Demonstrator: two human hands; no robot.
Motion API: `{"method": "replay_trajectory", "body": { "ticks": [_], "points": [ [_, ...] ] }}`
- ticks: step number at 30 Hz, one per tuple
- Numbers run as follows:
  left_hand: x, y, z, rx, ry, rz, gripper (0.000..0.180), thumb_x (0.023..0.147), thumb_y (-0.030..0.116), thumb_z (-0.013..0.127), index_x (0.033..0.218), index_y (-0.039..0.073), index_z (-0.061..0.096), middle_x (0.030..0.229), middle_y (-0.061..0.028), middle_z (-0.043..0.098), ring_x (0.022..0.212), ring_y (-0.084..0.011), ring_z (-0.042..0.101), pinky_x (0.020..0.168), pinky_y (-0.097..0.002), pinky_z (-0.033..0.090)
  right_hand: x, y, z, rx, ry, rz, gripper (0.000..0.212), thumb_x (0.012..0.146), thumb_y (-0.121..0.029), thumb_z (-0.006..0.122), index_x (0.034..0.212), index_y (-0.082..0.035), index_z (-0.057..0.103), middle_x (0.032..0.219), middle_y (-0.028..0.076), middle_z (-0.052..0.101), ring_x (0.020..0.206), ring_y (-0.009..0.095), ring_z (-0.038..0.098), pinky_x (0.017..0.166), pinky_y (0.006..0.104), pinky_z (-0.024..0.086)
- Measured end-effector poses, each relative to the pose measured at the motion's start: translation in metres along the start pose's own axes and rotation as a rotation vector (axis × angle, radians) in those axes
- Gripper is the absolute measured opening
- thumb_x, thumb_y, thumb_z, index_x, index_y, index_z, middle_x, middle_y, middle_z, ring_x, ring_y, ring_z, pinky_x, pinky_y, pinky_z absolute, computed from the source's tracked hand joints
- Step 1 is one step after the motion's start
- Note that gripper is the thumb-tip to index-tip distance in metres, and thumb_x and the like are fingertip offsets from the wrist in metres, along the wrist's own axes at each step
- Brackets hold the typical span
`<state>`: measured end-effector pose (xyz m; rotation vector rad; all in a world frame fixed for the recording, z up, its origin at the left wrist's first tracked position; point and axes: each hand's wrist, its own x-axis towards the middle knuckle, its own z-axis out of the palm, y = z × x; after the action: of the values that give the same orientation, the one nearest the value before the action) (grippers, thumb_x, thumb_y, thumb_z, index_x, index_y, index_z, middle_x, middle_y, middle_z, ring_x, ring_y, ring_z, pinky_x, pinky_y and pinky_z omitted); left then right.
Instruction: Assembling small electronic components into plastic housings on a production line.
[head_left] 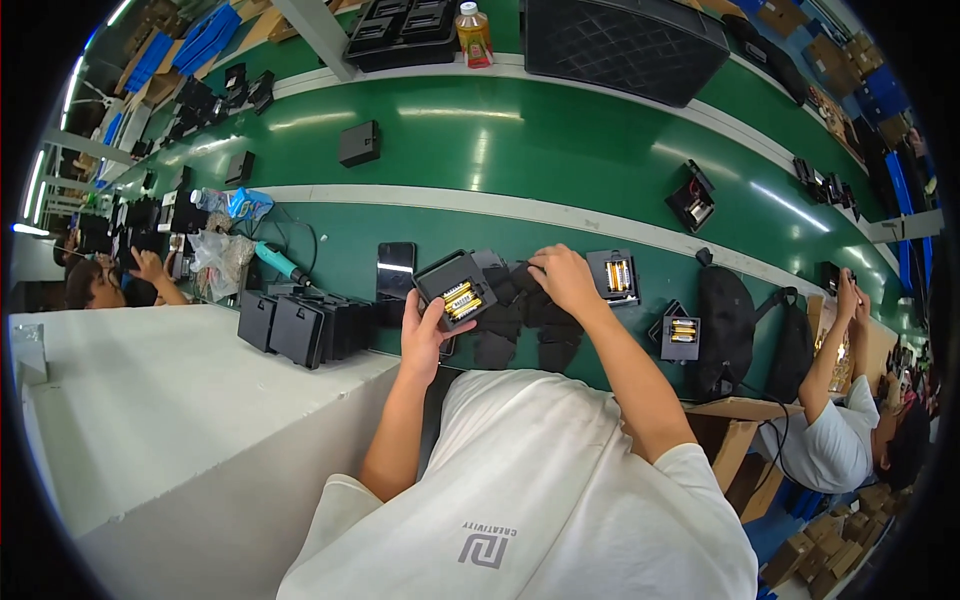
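Note:
My left hand (423,335) is closed round a black plastic battery box (452,285), held tilted above the bench. Several batteries (463,300) with gold and black wrappers lie side by side in its open compartment. To the right, my right hand (568,280) pinches at a flat black piece (527,277) on top of a spread of similar thin black pieces (555,325). Just beyond that wrist rests another black box (612,277) with batteries showing. A further box with batteries (680,338) lies farther right. A dark phone (396,268) is left of the held box.
Black boxes (300,325) stand stacked at left, near a teal electric screwdriver (282,264) and a plastic bag (220,262). A black backpack (725,320) sits at right. Beyond a pale rail, a green conveyor (540,150) carries black boxes. Co-workers are at both sides.

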<state>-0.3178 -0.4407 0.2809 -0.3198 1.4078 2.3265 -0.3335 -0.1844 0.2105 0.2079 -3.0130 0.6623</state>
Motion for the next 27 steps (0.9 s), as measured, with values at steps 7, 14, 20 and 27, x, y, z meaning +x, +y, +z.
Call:
{"method": "replay_trajectory", "body": {
  "ticks": [7,14,20,27],
  "points": [
    [0.009,0.004,0.022,0.201,-0.062,-0.049,0.034,0.098,0.015,0.049,0.129,0.004,0.038,0.119,-0.0178,0.056,0.105,-0.0313,0.061,0.081,-0.0465,0.058,-0.019,-0.03,-0.093,-0.007,0.001,0.336,0.019,0.079,-0.011,0.069,0.095,-0.001,0.069,0.096,0.004,0.07,0.084,0.024,0.062,0.073,0.0315,0.049],
    [0.01,0.008,0.059,-0.044,-0.345,-0.278,0.036,0.099,0.017,0.048,0.131,0.003,0.04,0.12,-0.0173,0.057,0.103,-0.0301,0.062,0.081,-0.0473,0.058,-0.059,-0.06,-0.145,0.732,0.29,-0.057,0.023,0.072,0.005,0.071,0.094,0.0,0.068,0.103,0.008,0.067,0.086,0.018,0.062,0.073,0.0276,0.05],
    [0.008,0.01,0.067,-0.145,-0.519,-0.369,0.041,0.097,0.016,0.051,0.134,0.002,0.039,0.122,-0.0172,0.056,0.102,-0.03,0.062,0.082,-0.0479,0.058,-0.071,-0.06,-0.14,0.751,0.216,-0.192,0.029,0.067,0.005,0.074,0.095,-0.001,0.069,0.111,0.008,0.065,0.096,0.023,0.06,0.08,0.0308,0.05],
    [0.0,0.014,0.069,-0.066,-0.545,-0.381,0.05,0.092,0.007,0.058,0.137,0.002,0.037,0.125,-0.0172,0.054,0.103,-0.0295,0.062,0.082,-0.0473,0.058,-0.071,-0.056,-0.145,0.77,0.173,-0.227,0.026,0.066,0.006,0.075,0.09,-0.001,0.07,0.111,0.008,0.066,0.099,0.024,0.059,0.082,0.0322,0.051]
  ]
}}
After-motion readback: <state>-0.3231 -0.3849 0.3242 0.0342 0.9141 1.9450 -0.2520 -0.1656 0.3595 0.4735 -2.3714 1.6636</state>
